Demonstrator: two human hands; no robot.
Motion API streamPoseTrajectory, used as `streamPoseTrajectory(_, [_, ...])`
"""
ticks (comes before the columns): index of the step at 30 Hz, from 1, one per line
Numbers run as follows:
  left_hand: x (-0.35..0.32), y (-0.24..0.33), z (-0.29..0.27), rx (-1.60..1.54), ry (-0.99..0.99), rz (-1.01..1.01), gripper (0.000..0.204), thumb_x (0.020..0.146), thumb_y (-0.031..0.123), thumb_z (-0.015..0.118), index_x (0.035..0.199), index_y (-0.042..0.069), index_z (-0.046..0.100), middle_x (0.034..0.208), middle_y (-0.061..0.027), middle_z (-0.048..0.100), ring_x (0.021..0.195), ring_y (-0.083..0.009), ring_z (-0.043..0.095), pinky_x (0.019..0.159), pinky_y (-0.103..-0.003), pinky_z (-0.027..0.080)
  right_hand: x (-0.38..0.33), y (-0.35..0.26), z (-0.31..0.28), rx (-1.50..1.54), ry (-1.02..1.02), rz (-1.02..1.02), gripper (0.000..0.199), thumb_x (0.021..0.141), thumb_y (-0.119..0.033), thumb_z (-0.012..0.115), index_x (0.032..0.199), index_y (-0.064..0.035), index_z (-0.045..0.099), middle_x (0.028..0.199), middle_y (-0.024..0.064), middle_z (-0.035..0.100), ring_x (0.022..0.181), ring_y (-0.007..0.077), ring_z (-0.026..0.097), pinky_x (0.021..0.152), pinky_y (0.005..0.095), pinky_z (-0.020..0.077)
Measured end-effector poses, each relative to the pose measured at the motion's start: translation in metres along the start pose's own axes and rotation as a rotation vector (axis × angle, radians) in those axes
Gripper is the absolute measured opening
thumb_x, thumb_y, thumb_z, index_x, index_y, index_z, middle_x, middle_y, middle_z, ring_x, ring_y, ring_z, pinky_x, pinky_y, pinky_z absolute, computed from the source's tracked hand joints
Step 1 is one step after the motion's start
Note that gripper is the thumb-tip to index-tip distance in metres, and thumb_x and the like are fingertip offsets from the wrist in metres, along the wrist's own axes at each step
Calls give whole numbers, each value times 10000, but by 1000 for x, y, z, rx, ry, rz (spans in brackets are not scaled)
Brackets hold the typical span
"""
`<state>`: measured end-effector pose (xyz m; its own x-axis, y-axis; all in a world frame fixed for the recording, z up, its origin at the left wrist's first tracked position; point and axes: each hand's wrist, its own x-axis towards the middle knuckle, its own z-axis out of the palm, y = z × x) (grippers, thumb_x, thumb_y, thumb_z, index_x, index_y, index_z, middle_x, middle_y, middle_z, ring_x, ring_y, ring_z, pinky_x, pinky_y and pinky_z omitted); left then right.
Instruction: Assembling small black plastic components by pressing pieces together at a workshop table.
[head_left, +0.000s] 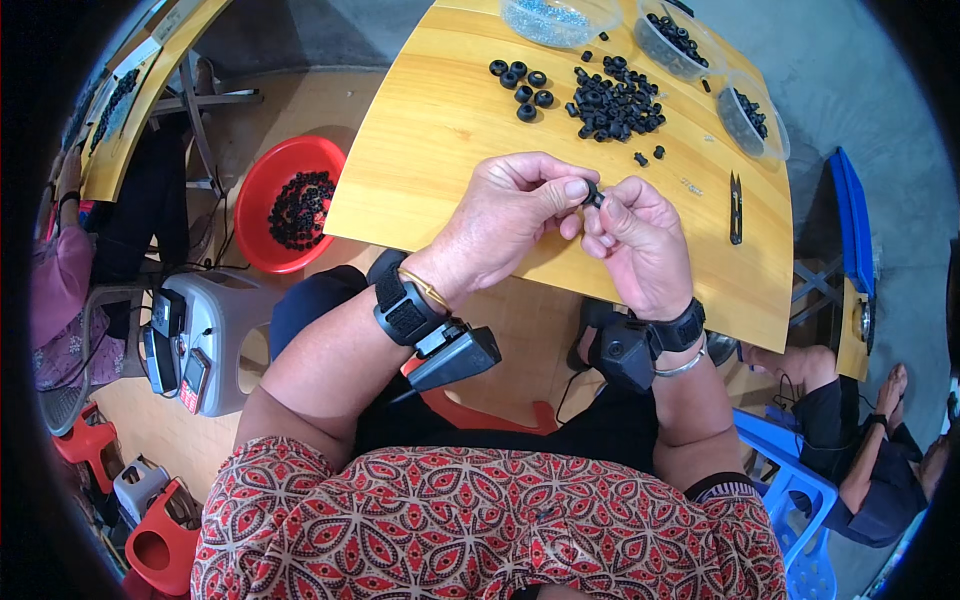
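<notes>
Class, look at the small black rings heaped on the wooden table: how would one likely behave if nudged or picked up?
Each black ring looks tiny, so probably light. Its round shape suggests it may roll if tipped on edge. The left hand and right hand pinch one by fingertips, hinting it is fiddly.

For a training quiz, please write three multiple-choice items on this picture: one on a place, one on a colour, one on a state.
1. Where do the thread snips lie?
A. on the table, right of the hands
B. in the basin
C. on the floor

2. What colour is the basin of black parts beside the table?
A. blue
B. red
C. green

3. What do the hands do?
A. rest flat
B. hold the snips
C. pinch one small black part together

Key:
1 A: the thread snips lie on the table.
2 B: the basin is red.
3 C: left hand and right hand meet on the small black part.
</notes>
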<state>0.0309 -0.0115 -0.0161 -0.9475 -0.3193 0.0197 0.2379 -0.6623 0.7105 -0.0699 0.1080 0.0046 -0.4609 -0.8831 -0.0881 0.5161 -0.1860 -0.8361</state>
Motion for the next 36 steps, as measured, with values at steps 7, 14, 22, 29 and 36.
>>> streamPoseTrajectory(7, [0, 2, 0, -29, -18, 11, 159, 822, 58, 524, 953, -20, 570, 789, -89, 573, 656, -145, 507, 626, -241, 463, 4, 4, 1, -94, -43, -56, 89, 789, -54, 575, 750, -42, 497, 670, 61, 558, 576, 113, 523, 482, 203, 389])
streamPoseTrajectory(14, [-2, 5, 4, -34, 31, 7, 162, 818, 65, 532, 958, -8, 569, 778, -78, 575, 658, -138, 532, 634, -247, 476, 5, 4, -2, -138, -75, -77, 88, 792, -63, 578, 770, -38, 497, 677, 59, 557, 565, 97, 502, 486, 191, 391])
streamPoseTrajectory(22, [-1, 3, 2, -51, 8, 23, 131, 817, 72, 536, 918, -5, 569, 779, -82, 581, 646, -140, 550, 631, -257, 489, 6, 9, -3, -260, -46, -241, 78, 774, -31, 589, 745, -31, 516, 700, 26, 549, 564, 72, 472, 507, 182, 388])
streamPoseTrajectory(29, [-3, 6, 0, -53, -26, -29, 139, 823, 90, 533, 916, -8, 563, 776, -84, 580, 624, -138, 544, 619, -253, 485, 5, 3, -1, -545, -93, -414, 79, 766, -4, 590, 729, -22, 523, 704, 15, 530, 578, 58, 473, 515, 183, 396])
streamPoseTrajectory(36, [-3, 5, 1, -33, -12, -24, 154, 838, 104, 512, 929, -8, 562, 748, -75, 573, 612, -134, 543, 622, -259, 486, 7, 2, -1, -404, -123, -309, 72, 768, -12, 592, 734, -21, 529, 704, 18, 540, 572, 59, 490, 517, 180, 404])
